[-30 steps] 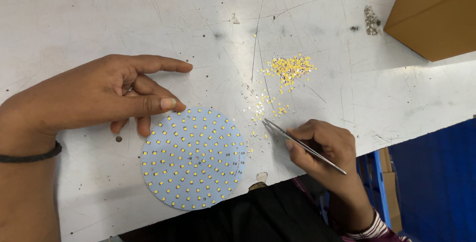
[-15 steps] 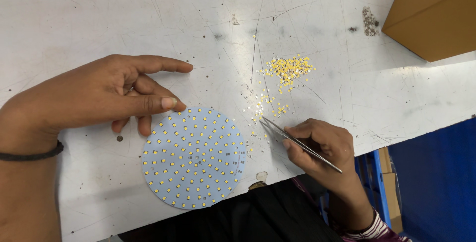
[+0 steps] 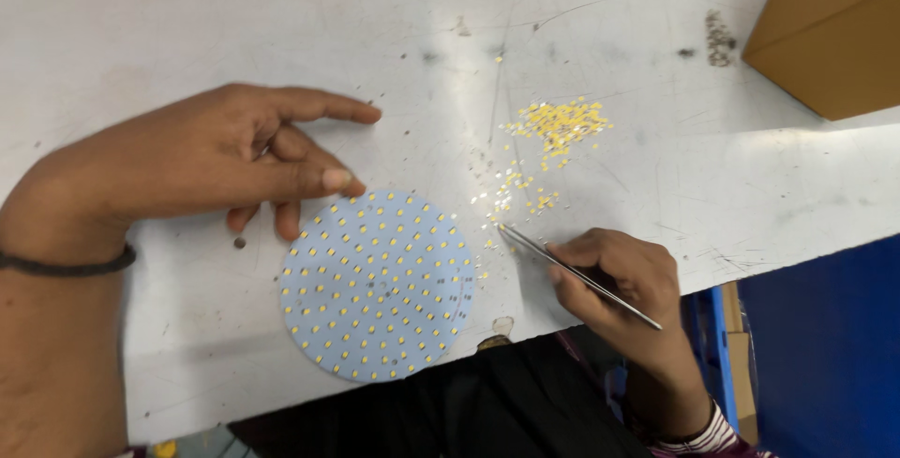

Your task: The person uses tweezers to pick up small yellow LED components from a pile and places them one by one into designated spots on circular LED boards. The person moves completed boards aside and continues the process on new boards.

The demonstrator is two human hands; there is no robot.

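Note:
A round pale-blue board (image 3: 378,282) dotted with several small yellow chips lies near the front edge of the white table (image 3: 187,36). My left hand (image 3: 211,158) rests on the table at the board's upper-left rim, thumb tip touching the rim, fingers loosely curled, holding nothing. My right hand (image 3: 623,280) grips thin metal tweezers (image 3: 572,273) whose tip points at scattered chips just right of the board. A small heap of loose yellow chips (image 3: 558,125) lies farther back, with stragglers (image 3: 525,197) trailing toward the tweezers.
A brown cardboard box (image 3: 834,31) stands at the back right corner. A small dark smudge of debris (image 3: 719,38) lies beside it. The table's front edge runs diagonally under my right hand, with a blue surface (image 3: 825,345) below it at right.
The tweezers' tip has shifted slightly left, toward the stray chips by the board's right rim. My left hand and the board have not moved.

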